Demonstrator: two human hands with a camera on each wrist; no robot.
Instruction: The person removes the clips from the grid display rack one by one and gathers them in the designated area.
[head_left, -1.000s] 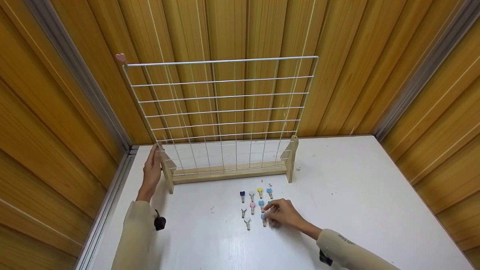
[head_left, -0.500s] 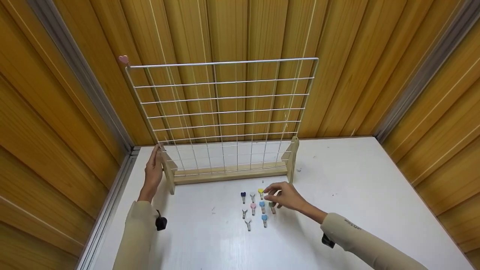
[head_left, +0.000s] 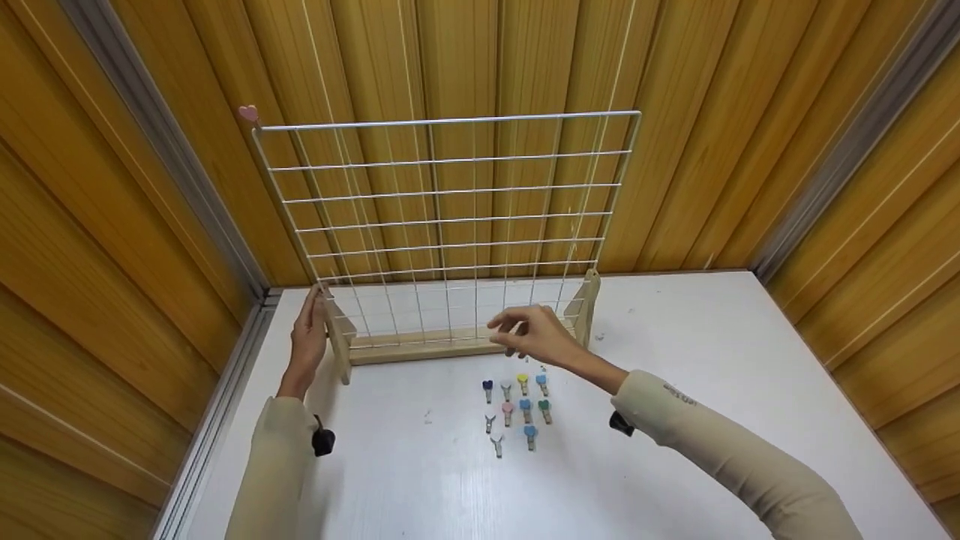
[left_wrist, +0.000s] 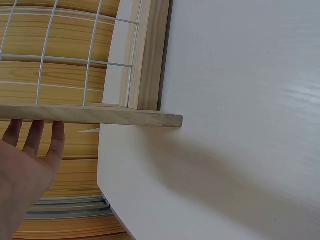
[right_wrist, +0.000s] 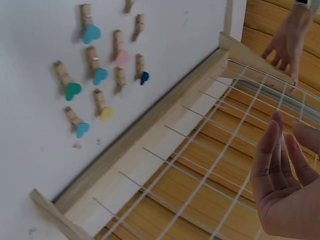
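A white wire grid panel (head_left: 450, 160) stands upright in a wooden base (head_left: 427, 352) on the white table. My left hand (head_left: 306, 337) rests against the left wooden upright (head_left: 339, 349); in the left wrist view its fingers (left_wrist: 57, 142) lie fairly straight along the wood's outer side. In front of the base's right half hovers my right hand (head_left: 538, 336), fingers loosely bent, thumb apart, nothing visible between them. Below it on the table lie several small wooden clothespins with hearts, among them a yellow one (head_left: 523, 382), a green one (head_left: 544, 409) and a pink one (head_left: 507, 412).
A pink heart clothespin (head_left: 248, 113) sits at the grid's top left corner. Wood-patterned walls (head_left: 847, 225) enclose the table (head_left: 697, 375) at the back and sides. A few small specks lie near the base's right foot.
My right hand has left the clothespins at the right of the group and moved up and left to in front of the wooden base. The left hand stays on the upright.
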